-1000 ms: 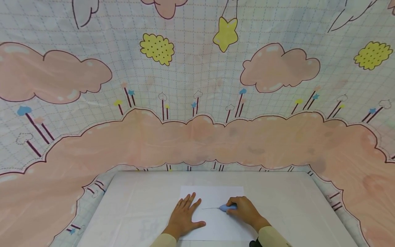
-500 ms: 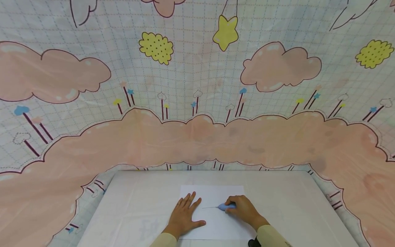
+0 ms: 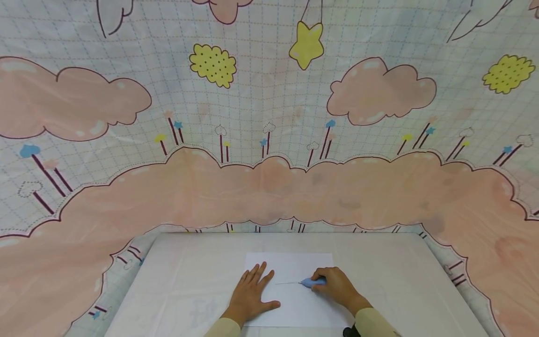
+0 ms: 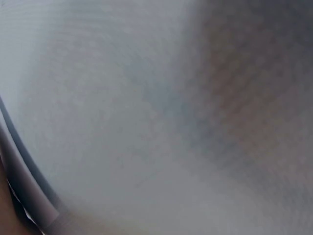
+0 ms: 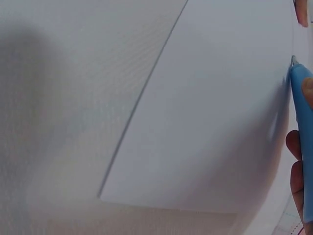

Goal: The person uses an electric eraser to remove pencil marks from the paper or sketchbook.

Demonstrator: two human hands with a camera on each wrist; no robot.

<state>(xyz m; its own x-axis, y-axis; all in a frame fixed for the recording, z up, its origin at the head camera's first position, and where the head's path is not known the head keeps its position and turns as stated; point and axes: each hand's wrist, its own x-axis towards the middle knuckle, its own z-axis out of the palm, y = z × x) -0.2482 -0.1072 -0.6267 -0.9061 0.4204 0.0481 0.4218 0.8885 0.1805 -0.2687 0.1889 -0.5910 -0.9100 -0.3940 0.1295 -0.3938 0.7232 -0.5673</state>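
A white sheet of paper (image 3: 299,309) lies on the white tabletop. My left hand (image 3: 251,295) rests flat on its left part, fingers spread. My right hand (image 3: 337,286) pinches a thick blue pen-shaped tool (image 3: 313,282), its tip pointing left at the sheet. A thin, nearly level line (image 3: 286,283) runs on the paper from near the left hand to that tip. In the right wrist view, the blue tool (image 5: 302,122) shows a small metal tip at the paper's surface, with fingertips around its body. The left wrist view is mostly blurred pale surface.
The white table (image 3: 177,276) reaches beyond the sheet on both sides. A patterned cloth (image 3: 269,192) with clouds and stars hangs behind and around it. A small black object (image 3: 350,332) sits by the right sleeve (image 3: 372,323).
My right hand and the blue tool shift slightly left, then back a little to the right along the line. The left hand stays where it is on the paper.
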